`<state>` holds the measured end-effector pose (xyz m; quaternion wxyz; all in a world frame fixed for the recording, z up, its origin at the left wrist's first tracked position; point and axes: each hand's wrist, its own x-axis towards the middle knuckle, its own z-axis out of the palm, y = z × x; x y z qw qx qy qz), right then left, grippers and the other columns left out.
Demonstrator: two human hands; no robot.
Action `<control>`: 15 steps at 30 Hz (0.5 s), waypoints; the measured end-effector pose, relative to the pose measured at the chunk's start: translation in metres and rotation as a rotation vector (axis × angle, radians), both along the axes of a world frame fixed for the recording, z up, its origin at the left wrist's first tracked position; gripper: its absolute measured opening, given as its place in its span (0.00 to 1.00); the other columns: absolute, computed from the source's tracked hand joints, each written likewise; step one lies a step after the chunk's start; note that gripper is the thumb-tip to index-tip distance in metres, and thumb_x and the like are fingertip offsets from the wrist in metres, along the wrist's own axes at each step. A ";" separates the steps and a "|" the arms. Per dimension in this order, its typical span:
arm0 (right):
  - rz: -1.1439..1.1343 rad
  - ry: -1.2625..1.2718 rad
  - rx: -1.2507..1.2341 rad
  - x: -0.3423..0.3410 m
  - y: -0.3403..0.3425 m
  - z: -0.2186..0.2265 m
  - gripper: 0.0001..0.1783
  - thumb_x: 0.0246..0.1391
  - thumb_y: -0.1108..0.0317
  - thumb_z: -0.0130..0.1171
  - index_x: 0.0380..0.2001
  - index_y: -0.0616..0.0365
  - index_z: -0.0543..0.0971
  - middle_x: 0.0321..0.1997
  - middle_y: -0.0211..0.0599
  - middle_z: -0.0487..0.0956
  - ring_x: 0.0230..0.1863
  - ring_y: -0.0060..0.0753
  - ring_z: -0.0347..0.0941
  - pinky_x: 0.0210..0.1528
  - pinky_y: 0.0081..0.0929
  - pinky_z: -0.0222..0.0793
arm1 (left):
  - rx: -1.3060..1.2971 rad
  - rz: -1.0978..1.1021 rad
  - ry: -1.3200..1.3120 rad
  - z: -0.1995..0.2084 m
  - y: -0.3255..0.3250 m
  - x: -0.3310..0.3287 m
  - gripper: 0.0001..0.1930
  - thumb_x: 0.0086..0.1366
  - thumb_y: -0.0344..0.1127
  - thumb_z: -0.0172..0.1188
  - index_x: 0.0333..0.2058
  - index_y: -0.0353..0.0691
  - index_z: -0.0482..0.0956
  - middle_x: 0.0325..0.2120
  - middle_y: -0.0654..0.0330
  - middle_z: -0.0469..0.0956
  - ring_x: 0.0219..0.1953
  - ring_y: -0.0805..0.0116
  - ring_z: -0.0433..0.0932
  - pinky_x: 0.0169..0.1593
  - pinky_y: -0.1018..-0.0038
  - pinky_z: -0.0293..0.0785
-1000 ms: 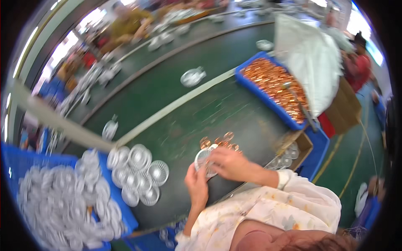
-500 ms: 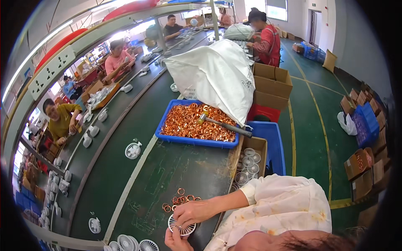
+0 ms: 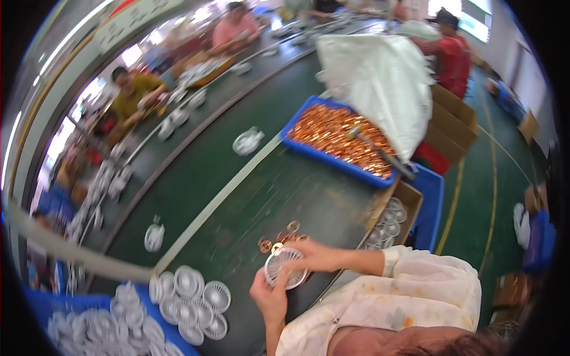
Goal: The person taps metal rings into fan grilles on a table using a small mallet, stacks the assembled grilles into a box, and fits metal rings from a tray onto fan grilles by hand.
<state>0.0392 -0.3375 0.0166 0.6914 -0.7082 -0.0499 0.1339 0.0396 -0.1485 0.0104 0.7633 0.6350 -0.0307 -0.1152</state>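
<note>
Grille (image 3: 284,263) sits gripped in our left hand (image 3: 268,296), right hand (image 3: 317,257) at its rim, grip unclear, copper rings (image 3: 284,237) beyond, nearer right.

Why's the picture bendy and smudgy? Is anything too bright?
Head view: the pale beam at left curves, likely the fisheye lens; head view: copper rings in the blue tray smear, likely motion blur; head view: the upper-right window glares white.

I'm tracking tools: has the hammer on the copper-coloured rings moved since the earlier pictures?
No: judged against the blue tray, the hammer keeps its place, head on the copper-coloured rings and handle out over the same corner; only the view swung.
</note>
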 end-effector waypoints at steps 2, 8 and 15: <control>0.037 0.072 0.106 0.006 -0.005 0.001 0.19 0.64 0.61 0.64 0.51 0.61 0.76 0.44 0.29 0.81 0.43 0.18 0.76 0.43 0.24 0.77 | -0.046 -0.017 -0.001 -0.001 -0.003 0.003 0.14 0.67 0.24 0.65 0.48 0.26 0.77 0.41 0.55 0.83 0.41 0.73 0.82 0.47 0.76 0.79; 0.125 -0.001 0.075 0.058 -0.007 0.014 0.14 0.60 0.66 0.69 0.46 0.56 0.80 0.39 0.23 0.81 0.41 0.12 0.74 0.41 0.20 0.75 | -0.136 0.014 -0.074 -0.001 -0.001 0.017 0.22 0.69 0.27 0.63 0.60 0.30 0.70 0.55 0.52 0.78 0.54 0.67 0.78 0.57 0.70 0.75; -0.627 -0.634 -0.856 0.173 -0.076 -0.029 0.12 0.57 0.64 0.65 0.43 0.50 0.79 0.41 0.42 0.82 0.45 0.52 0.79 0.46 0.46 0.74 | 0.964 0.405 -0.598 -0.002 0.060 0.045 0.32 0.60 0.33 0.68 0.62 0.31 0.69 0.62 0.41 0.70 0.68 0.39 0.63 0.70 0.51 0.59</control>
